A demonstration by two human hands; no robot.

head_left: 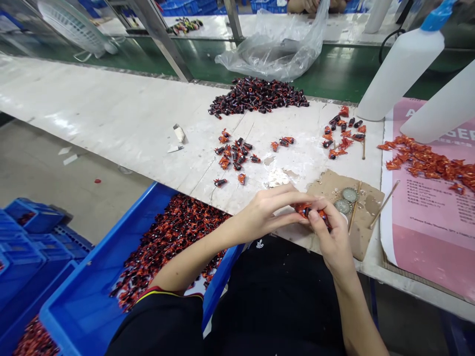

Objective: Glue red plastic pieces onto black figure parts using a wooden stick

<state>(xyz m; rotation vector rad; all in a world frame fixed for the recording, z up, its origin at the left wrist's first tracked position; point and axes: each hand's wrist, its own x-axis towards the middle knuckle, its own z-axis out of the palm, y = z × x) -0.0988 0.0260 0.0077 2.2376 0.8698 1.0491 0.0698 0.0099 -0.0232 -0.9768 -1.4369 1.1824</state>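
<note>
A worker's left hand (265,208) and right hand (333,240) pinch glossy orange-and-black plastic (303,210) over the near edge of a white workbench (111,101), with brown cardboard (360,240) at three o'clock, black parts (260,95) heaped at eleven, a loaded blue bin (98,264) at nine.

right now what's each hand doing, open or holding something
Left hand: closed, fingertips on small orange-and-black pieces, exact number unclear.
Right hand: closed, thumb and fingers holding orange-and-black pieces too.

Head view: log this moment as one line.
left hand: holding orange-and-dark pieces, count unclear | right hand: fingers on them too | bench: dark pile beyond, cardboard at right | blue bin: person's left
</note>
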